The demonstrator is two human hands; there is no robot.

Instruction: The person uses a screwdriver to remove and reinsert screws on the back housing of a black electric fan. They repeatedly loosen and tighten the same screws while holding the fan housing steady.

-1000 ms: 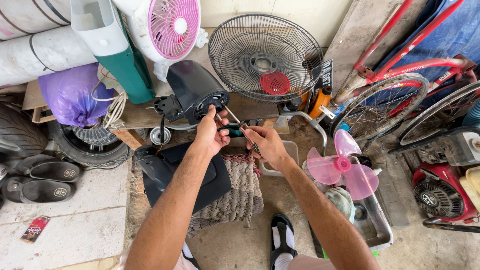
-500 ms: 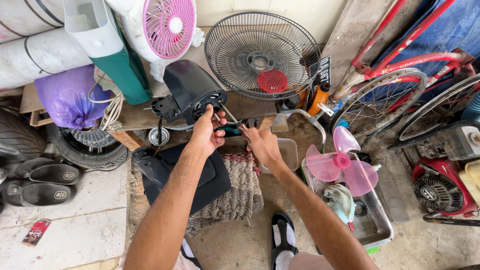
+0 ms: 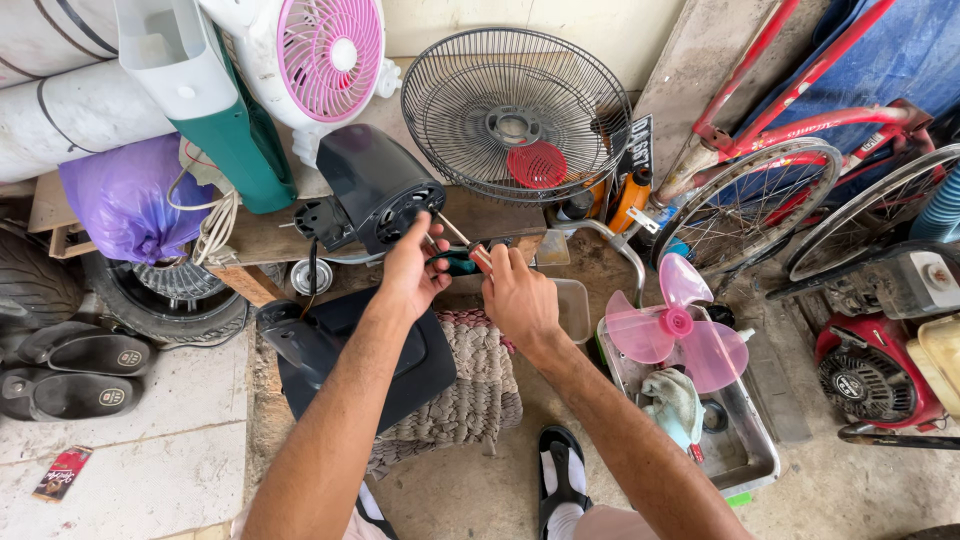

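My left hand (image 3: 412, 272) steadies the rigid, heavy-looking motor housing (image 3: 378, 196); my right hand (image 3: 520, 300) is closed around the slim screwdriver (image 3: 462, 262), best gripped at its handle.

A: We see both bare forearms reaching forward from the bottom edge, converging toward the middle.

B: Our left hand (image 3: 412, 272) is raised, thumb and forefinger spread, the other fingers loosely curled, wrist straight.

A: Our right hand (image 3: 518, 296) sits just beside it, apart, fingers closed in a fist-like grip, knuckles up, wrist slightly bent inward.
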